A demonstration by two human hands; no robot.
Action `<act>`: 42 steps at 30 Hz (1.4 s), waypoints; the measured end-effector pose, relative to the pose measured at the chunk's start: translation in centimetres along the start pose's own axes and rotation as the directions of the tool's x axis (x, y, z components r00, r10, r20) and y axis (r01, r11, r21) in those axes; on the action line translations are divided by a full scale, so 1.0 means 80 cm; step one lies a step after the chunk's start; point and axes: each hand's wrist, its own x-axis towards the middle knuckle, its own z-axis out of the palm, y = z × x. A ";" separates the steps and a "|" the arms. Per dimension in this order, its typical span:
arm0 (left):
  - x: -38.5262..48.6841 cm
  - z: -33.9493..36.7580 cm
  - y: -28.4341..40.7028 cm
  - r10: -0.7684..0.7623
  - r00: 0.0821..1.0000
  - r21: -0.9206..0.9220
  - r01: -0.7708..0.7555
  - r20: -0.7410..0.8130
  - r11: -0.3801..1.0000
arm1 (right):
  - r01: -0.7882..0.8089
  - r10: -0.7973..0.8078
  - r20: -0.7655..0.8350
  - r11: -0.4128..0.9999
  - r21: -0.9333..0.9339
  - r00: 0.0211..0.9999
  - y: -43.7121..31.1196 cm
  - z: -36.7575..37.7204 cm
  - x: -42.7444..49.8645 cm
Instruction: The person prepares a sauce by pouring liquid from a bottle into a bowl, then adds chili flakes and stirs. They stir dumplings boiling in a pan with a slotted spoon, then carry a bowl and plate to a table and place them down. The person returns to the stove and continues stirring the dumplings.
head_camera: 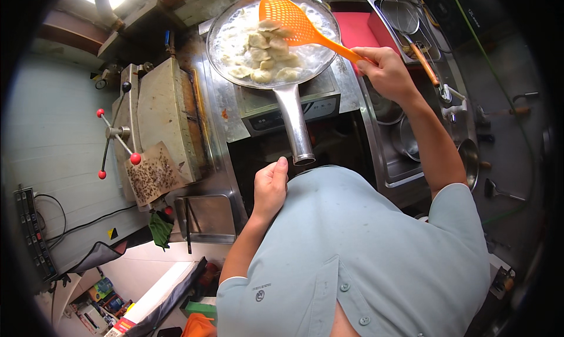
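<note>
My right hand [387, 70] grips the handle of an orange perforated plastic skimmer [286, 17], which is tilted over a round metal pan [211, 62]. Whitish dumplings [262, 51] are heaped against and below the skimmer's bowl, with foamy, steaming liquid around them. Beneath the pan is an electric cooker [291, 112], and the pan's thick metal handle [295, 125] points towards my body. Close to the handle's end, my left hand [269, 189] is curled closed in front of the shirt, apart from the handle; nothing shows in it.
On the right are a metal sink [401, 178] holding pans, a faucet [454, 110], and a wire strainer [401, 15] on a metal tray. A red container [357, 28] stands behind the skimmer handle. At left are a machine with red-knobbed levers [116, 133] and a rectangular metal tray [211, 238].
</note>
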 end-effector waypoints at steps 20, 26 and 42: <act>-0.012 -0.001 0.015 0.126 0.976 -0.078 -0.142 -0.178 0.987 | 0.020 -0.284 -0.195 0.611 -0.791 0.939 -0.013 -0.014 0.020; -0.004 0.007 0.015 0.219 0.951 0.085 -0.205 -0.219 0.975 | -0.071 -0.108 -0.183 0.645 -0.761 0.977 0.007 -0.011 0.022; -0.016 -0.004 0.022 0.181 0.960 -0.034 -0.192 -0.214 0.981 | -0.131 0.118 -0.073 0.971 -0.199 0.990 0.032 0.052 0.080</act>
